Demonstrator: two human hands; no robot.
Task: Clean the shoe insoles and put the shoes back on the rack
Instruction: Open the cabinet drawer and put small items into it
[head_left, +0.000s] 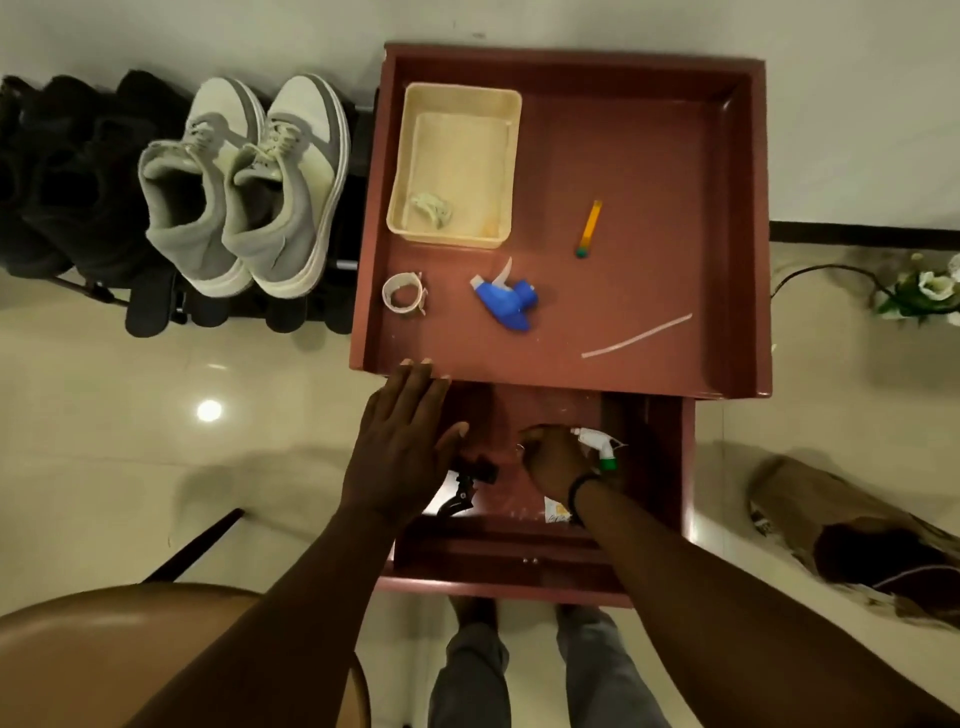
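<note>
Glossy floor surrounds a red surface; right hand (553, 457) grips the spray bottle (597, 444) in its open drawer (519, 551), left hand (402, 441) flat; sneakers (244, 187) lie far-left on the rack (156, 312).

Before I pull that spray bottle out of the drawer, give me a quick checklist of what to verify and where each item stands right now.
1. Right hand grips the white and green spray bottle: ok, fingers curled round it.
2. Left hand free: ok, fingers straight, resting at the cabinet top front edge.
3. Drawer open enough to lift out: ok.
4. Black trigger head clear of the lift path: ok, it lies left of the bottle.
5. Liquid in bottle: cannot tell, body hidden.
6. Grey and white sneakers on the rack: ok, insole state cannot tell.
</note>
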